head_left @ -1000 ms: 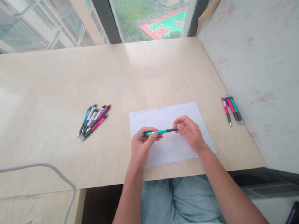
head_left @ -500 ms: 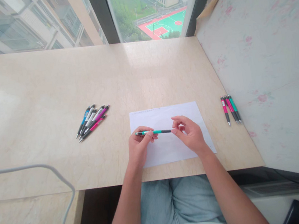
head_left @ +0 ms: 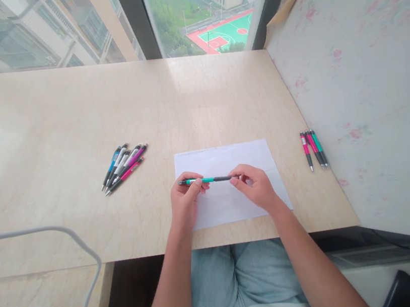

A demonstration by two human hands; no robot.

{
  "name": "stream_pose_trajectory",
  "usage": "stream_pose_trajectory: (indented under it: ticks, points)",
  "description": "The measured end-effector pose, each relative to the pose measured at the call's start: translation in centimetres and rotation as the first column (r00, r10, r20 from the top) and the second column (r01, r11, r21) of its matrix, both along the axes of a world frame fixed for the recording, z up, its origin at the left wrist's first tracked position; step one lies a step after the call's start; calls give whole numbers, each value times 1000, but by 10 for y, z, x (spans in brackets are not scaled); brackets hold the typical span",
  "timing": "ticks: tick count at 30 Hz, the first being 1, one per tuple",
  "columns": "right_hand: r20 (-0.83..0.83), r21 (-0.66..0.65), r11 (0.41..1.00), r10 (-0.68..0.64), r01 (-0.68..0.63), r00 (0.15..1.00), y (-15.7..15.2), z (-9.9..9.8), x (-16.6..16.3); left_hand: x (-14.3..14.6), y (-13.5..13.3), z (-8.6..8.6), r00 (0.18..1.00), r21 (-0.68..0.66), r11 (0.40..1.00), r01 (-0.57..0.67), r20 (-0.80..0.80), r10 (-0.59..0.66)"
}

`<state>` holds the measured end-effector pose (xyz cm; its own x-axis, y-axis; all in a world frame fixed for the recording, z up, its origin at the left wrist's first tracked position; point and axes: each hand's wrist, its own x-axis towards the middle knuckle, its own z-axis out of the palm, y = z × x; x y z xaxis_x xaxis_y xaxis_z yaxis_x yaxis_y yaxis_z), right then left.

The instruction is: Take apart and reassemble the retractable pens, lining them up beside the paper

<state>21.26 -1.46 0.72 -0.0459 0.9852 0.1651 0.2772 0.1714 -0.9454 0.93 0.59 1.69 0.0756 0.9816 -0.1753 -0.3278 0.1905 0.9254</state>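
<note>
A green ballpoint pen (head_left: pixel 207 179) with a black grip lies level between my two hands, above a white sheet of paper (head_left: pixel 231 205). My left hand (head_left: pixel 188 196) pinches its clip end between thumb and fingers. At the other end, the thumb and index finger of my right hand (head_left: pixel 253 182) are closed on the tip, which they partly hide. The paper rests near the front edge of the table, with a faint line of writing along its top.
Several pens (head_left: pixel 123 170) in blue, silver, purple and pink lie in a loose pile on the left. More pens, pink and green (head_left: pixel 317 142), sit by the wall (head_left: pixel 373 99) on the right. A grey cable (head_left: pixel 83 241) loops over the left front. Windows stand behind the table (head_left: pixel 70 116).
My right thumb and index finger have closed on the tip end of the pen; before, the fingers were spread beside it. The whole view has shifted slightly.
</note>
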Motion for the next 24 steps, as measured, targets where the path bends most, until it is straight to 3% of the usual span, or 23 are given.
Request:
stream_pose_trajectory:
  ticks: [3,7,11,20,24]
  points:
    - [-40,-15,1000,-22,22,999,-1,-2,0,0,-1,-1,999,16,1000,26,-23,-25]
    - [31,-53,998,-32,34,999,-1,-3,0,0,-2,-3,996,30,997,66,-56,-64]
    - [70,-5,1000,-25,25,997,-1,-2,0,0,-2,-5,998,26,998,53,-37,-52]
    - [-48,111,993,-36,42,998,0,2,-1,-1,-2,-4,998,32,997,67,16,-68]
    - [-92,49,997,-52,57,994,0,-1,0,0,-2,-3,998,41,997,62,17,-63]
